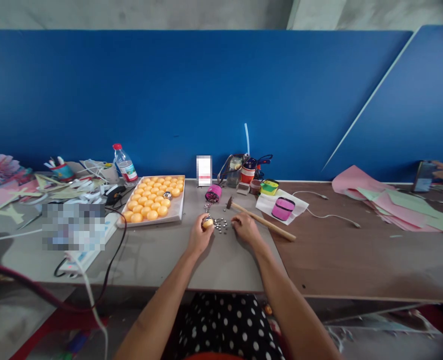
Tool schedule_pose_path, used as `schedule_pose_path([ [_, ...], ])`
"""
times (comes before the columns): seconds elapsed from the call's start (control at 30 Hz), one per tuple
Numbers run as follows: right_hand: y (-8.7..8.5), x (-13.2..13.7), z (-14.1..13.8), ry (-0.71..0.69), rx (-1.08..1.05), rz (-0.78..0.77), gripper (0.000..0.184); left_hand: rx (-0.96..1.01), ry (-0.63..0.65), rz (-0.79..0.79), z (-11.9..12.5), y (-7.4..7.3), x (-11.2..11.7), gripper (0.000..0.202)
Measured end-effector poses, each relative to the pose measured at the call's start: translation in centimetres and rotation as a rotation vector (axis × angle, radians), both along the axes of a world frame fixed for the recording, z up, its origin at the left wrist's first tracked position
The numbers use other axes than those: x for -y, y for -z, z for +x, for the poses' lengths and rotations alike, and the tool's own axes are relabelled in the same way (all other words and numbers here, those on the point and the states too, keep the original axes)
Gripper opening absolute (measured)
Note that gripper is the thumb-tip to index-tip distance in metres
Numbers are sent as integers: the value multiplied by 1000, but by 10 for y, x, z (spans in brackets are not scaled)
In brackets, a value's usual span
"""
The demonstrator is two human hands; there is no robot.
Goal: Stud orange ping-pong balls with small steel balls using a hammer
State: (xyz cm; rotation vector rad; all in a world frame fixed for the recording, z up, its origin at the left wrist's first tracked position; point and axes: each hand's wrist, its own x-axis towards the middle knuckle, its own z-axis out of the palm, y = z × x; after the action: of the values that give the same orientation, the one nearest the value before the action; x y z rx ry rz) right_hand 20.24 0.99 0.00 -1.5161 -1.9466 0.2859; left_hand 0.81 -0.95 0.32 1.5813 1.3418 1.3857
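Observation:
My left hand point(200, 235) is closed around an orange ball point(207, 224) that has some shiny silver pieces on its upper side. Between my hands lies a loose scatter of small silver studs point(219, 226) on the grey mat. My right hand point(245, 227) rests just right of the studs, its fingers curled together; anything they pinch is too small to see. Beyond it, a wooden-handled hammer point(266, 220) lies at a slant. A pink cup-like container point(213, 193) lies behind the studs, with more silver pieces near its mouth.
At left stands a white tray point(179, 212) of many orange balls, one studded silver. Behind it is a water bottle point(125, 165). A power strip point(89, 250) and cables lie further left. A pink-black pouch point(283, 209) sits on white paper. At far right, another person's hand holds a phone point(423, 176).

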Motion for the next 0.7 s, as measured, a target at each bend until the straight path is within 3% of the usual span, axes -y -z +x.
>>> schedule_pose_path([
  [0.3, -13, 15, -19, -59, 226, -46, 15, -28, 6, -5, 0, 1, 0, 36],
  [0.7, -12, 13, -15, -102, 198, -70, 23, 2, 26, -37, 0, -1, 0, 36],
])
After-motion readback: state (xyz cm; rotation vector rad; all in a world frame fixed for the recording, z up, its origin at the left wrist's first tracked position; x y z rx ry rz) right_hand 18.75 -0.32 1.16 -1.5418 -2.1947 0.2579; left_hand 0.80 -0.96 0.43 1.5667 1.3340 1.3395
